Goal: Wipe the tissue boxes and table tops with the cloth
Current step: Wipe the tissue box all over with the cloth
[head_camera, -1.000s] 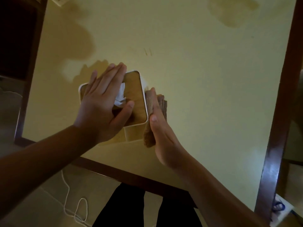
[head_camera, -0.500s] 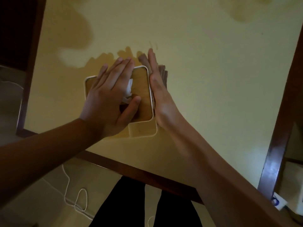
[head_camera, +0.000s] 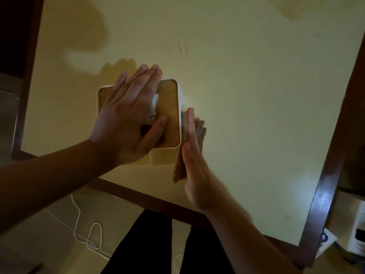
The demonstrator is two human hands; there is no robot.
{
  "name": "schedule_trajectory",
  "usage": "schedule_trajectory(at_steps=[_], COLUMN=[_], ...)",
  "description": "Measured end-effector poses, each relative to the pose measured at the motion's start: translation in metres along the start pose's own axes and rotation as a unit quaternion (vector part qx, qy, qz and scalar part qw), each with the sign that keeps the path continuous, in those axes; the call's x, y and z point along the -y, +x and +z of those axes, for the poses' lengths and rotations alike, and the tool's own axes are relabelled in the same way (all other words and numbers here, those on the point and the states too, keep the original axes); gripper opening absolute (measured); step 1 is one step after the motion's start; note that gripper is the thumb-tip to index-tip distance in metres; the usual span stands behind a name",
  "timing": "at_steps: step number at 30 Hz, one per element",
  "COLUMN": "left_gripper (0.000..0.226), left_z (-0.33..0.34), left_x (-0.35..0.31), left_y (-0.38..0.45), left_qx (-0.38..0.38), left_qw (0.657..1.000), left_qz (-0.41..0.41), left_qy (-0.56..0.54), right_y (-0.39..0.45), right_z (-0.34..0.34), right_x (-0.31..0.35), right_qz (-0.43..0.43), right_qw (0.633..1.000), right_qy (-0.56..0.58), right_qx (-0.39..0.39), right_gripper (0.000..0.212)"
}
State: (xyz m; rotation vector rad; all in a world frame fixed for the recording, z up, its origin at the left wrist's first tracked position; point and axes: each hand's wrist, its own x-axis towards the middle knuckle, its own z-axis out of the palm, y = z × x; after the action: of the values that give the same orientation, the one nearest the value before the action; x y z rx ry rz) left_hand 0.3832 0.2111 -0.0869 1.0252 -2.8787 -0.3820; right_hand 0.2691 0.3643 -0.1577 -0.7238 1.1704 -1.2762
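Observation:
A square tissue box [head_camera: 169, 107], white with a wood-coloured lid and white tissue poking out, stands on the pale yellow table top [head_camera: 256, 95] near its front edge. My left hand [head_camera: 128, 117] lies flat on the lid with straight fingers, holding the box still. My right hand [head_camera: 192, 161] stands on edge with straight fingers and presses a folded brown cloth [head_camera: 180, 167] against the box's right side wall. Part of the cloth is hidden between my palm and the box.
Dark wooden edging [head_camera: 325, 184] frames the table on the left, front and right. A white cord [head_camera: 79, 222] loops on the floor below the front edge, beside my dark trouser legs [head_camera: 150, 246]. White items lie on the floor at the lower right.
My right hand slid the cloth forward along the box's right side to its far corner, then back toward me. My left hand stayed flat on the lid.

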Motion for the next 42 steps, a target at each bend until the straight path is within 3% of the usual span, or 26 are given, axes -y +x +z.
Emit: schedule_trajectory(at_steps=[6, 13, 18, 21, 30, 34, 42], left_gripper=[0.074, 0.073, 0.074, 0.074, 0.075, 0.075, 0.075], left_z=[0.001, 0.001, 0.000, -0.001, -0.001, -0.001, -0.001], left_x=[0.001, 0.001, 0.000, 0.000, 0.000, 0.000, 0.001], left_y=[0.001, 0.001, -0.001, 0.000, 0.001, 0.001, 0.000], left_qx=[-0.006, -0.011, -0.008, -0.006, -0.001, -0.006, -0.007], left_qw=[1.000, 1.000, 1.000, 1.000, 1.000, 1.000, 1.000], left_qz=[0.003, 0.001, -0.003, -0.005, -0.013, -0.012, -0.006], left_qy=[-0.006, -0.015, -0.016, -0.014, -0.010, -0.010, -0.002], right_y=[0.044, 0.108, 0.075, 0.044, -0.001, 0.027, 0.114], right_z=[-0.002, -0.016, -0.010, -0.006, 0.007, 0.001, -0.012], right_x=[0.009, 0.025, 0.007, 0.002, -0.004, 0.007, 0.024], right_qz=[0.016, -0.052, -0.049, -0.029, -0.005, 0.025, -0.059], right_qw=[0.999, 0.997, 0.999, 0.999, 1.000, 0.999, 0.997], right_qy=[0.039, -0.050, -0.011, 0.013, -0.017, -0.006, -0.054], right_qx=[-0.003, -0.004, 0.006, 0.011, -0.023, -0.031, -0.015], right_gripper=[0.066, 0.063, 0.056, 0.062, 0.062, 0.065, 0.061])
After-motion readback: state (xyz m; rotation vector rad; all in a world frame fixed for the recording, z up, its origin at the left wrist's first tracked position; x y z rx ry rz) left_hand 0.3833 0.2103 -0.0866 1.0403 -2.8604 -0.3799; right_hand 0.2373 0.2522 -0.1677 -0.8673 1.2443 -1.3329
